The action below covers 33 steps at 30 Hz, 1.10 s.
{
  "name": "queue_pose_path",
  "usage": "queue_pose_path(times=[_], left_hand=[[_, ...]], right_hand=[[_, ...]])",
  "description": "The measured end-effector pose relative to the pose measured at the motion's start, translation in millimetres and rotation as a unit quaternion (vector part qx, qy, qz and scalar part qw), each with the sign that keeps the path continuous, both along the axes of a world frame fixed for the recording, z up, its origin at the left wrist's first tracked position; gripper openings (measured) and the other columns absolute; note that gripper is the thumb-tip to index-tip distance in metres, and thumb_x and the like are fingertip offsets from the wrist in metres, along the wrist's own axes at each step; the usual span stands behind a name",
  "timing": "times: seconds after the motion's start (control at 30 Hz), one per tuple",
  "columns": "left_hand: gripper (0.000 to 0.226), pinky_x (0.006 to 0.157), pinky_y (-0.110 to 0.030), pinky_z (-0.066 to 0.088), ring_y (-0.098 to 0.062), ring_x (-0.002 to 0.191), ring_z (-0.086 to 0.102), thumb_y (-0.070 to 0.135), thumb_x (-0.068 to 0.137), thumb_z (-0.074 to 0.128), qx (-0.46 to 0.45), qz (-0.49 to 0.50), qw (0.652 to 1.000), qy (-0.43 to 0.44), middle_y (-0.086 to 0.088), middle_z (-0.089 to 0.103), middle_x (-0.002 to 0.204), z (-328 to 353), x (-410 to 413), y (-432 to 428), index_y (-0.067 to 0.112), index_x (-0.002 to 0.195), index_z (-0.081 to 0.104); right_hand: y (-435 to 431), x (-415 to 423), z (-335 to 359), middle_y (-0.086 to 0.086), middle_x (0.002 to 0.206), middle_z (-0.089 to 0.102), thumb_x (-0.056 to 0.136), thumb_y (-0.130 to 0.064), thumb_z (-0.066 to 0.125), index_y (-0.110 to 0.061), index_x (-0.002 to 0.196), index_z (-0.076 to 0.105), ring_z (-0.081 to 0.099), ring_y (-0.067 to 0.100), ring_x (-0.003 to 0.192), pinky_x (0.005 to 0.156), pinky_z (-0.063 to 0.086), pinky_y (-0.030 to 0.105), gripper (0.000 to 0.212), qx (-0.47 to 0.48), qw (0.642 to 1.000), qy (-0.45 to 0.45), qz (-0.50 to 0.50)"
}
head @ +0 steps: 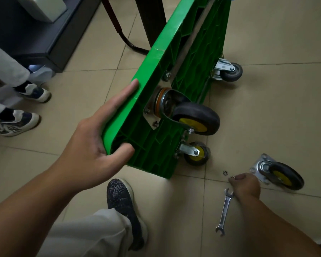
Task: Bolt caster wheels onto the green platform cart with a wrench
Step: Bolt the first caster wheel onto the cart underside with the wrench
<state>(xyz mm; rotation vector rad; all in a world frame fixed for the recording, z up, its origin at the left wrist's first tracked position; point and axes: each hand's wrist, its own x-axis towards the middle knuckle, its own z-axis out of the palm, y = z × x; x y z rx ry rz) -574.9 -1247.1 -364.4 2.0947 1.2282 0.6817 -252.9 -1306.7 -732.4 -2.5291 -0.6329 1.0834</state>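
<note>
Holding the green platform cart (152, 145) on edge at centre, underside exposed for bolting, my left hand (93, 138) has its grip clasping the near rim while my right hand (246, 184) pinches a small metal ring (233, 177) down at the floor beside the wrench (224, 212).

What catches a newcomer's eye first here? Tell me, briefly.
The green cart stands tipped on its side in the middle, its wheels pointing right, and the left hand holds its near corner. At lower right, the right hand pinches a small metal ring down by the floor, next to a wrench and a loose wheel.
</note>
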Motion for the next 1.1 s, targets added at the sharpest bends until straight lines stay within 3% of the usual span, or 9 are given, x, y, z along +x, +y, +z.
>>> queue_pose_path(times=[0.17, 0.27, 0.37, 0.5, 0.7, 0.97, 1.03, 1.1], left_hand=[[0.084, 0.088, -0.003, 0.040, -0.002, 0.094, 0.051, 0.023, 0.077, 0.055, 0.019, -0.003, 1.000, 0.011, 0.028, 0.045, 0.150, 1.1, 1.6, 0.9, 0.029, 0.157, 0.033], [0.084, 0.084, -0.002, 0.041, -0.008, 0.092, 0.050, 0.026, 0.077, 0.055, 0.018, 0.000, 1.000, 0.015, 0.032, 0.049, 0.145, 1.6, -0.3, 1.5, 0.033, 0.158, 0.034], [0.082, 0.086, -0.004, 0.042, -0.008, 0.097, 0.053, 0.024, 0.080, 0.058, 0.010, -0.003, 1.000, 0.004, 0.035, 0.050, 0.140, 2.6, 0.4, -0.6, 0.036, 0.157, 0.033], [0.086, 0.093, -0.002, 0.040, 0.017, 0.117, 0.051, 0.004, 0.083, 0.063, -0.006, -0.011, 1.000, -0.005, 0.034, 0.044, 0.148, 2.0, -1.4, -1.7, 0.033, 0.158, 0.031], [0.088, 0.084, -0.006, 0.045, -0.006, 0.104, 0.053, 0.010, 0.084, 0.061, -0.012, -0.002, 1.000, 0.007, 0.034, 0.047, 0.144, 0.5, -4.7, -1.0, 0.042, 0.158, 0.029], [0.083, 0.085, -0.008, 0.044, -0.016, 0.100, 0.052, 0.021, 0.082, 0.057, -0.002, -0.004, 1.000, 0.003, 0.033, 0.048, 0.145, 0.3, -3.8, 0.1, 0.039, 0.158, 0.030], [0.082, 0.084, -0.007, 0.043, -0.016, 0.100, 0.051, 0.027, 0.081, 0.056, -0.001, -0.004, 1.000, 0.002, 0.034, 0.049, 0.142, -0.9, -4.1, 0.3, 0.041, 0.158, 0.030], [0.082, 0.085, -0.008, 0.043, -0.017, 0.100, 0.052, 0.028, 0.081, 0.056, 0.000, -0.003, 1.000, 0.001, 0.034, 0.049, 0.142, -1.6, -5.2, 0.5, 0.041, 0.158, 0.030]], right_hand=[[-31.9, -14.0, 18.8, 0.012, 0.098, 0.067, 0.079, -0.029, 0.083, -0.008, 0.095, 0.063, 0.063, 0.033, 0.090, 0.075, 0.046, 0.034, 0.033, 0.090, 0.993, -0.031, -0.065], [-79.8, -38.8, 14.0, 0.011, 0.092, 0.063, 0.071, -0.043, 0.086, -0.012, 0.092, 0.060, 0.062, 0.032, 0.084, 0.068, 0.045, 0.033, 0.046, 0.018, 0.998, -0.040, -0.037], [-101.8, -63.1, 7.9, 0.020, 0.092, 0.067, 0.076, -0.017, 0.083, -0.006, 0.088, 0.063, 0.067, 0.036, 0.088, 0.071, 0.049, 0.037, 0.027, -0.044, 0.998, -0.011, -0.031], [-99.3, -69.4, 14.3, 0.014, 0.069, 0.058, 0.075, -0.006, 0.078, -0.005, 0.070, 0.057, 0.067, 0.035, 0.077, 0.063, 0.047, 0.032, 0.022, -0.084, 0.996, 0.023, -0.008], [-93.1, -58.2, 16.4, 0.007, 0.056, 0.055, 0.069, -0.011, 0.082, -0.005, 0.062, 0.067, 0.064, 0.031, 0.066, 0.058, 0.040, 0.027, 0.018, -0.108, 0.993, 0.017, 0.040], [-86.1, -61.6, 14.0, 0.006, 0.059, 0.059, 0.076, -0.010, 0.077, -0.006, 0.073, 0.072, 0.060, 0.023, 0.055, 0.050, 0.039, 0.021, 0.007, -0.084, 0.995, 0.001, 0.045], [-82.1, -61.0, 13.1, 0.008, 0.066, 0.060, 0.077, -0.008, 0.078, -0.004, 0.075, 0.071, 0.058, 0.024, 0.062, 0.056, 0.040, 0.023, 0.007, -0.070, 0.996, 0.005, 0.048], [-78.5, -59.6, 12.3, 0.008, 0.067, 0.058, 0.077, -0.007, 0.078, -0.003, 0.077, 0.071, 0.056, 0.024, 0.064, 0.052, 0.035, 0.021, 0.009, -0.073, 0.995, 0.013, 0.063]])
